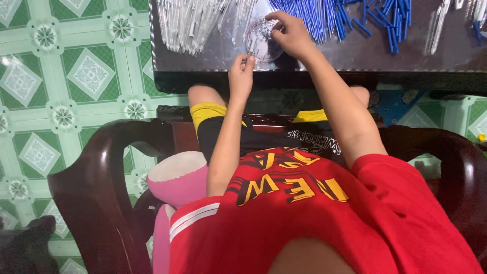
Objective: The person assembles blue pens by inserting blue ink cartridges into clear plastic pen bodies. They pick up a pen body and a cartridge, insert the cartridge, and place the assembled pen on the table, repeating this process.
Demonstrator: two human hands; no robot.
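1. Left hand (pixel 241 76): grip pinched shut on a slim clear pen barrel (pixel 251 46) at its lower end, just above the near edge of the surface (pixel 324 61).
2. Right hand (pixel 290 34): fingers curled down onto the far rim of a round clear container (pixel 264 40), steadying it; whether they also hold a small part cannot be told.
3. Pen barrel: long axis runs nearly straight away from the person, tilted slightly rightward; the far tip lies over the container, the near end sits in the fingertips.
4. Judgement on technique: holding the barrel close to its end keeps the tip steerable; pressing the container flat stops it sliding on the shiny surface.
5. Surroundings: a heap of clear barrels (pixel 190 23) lies to the left of the container, a heap of blue pen parts (pixel 350 18) to the right, both well within reach.
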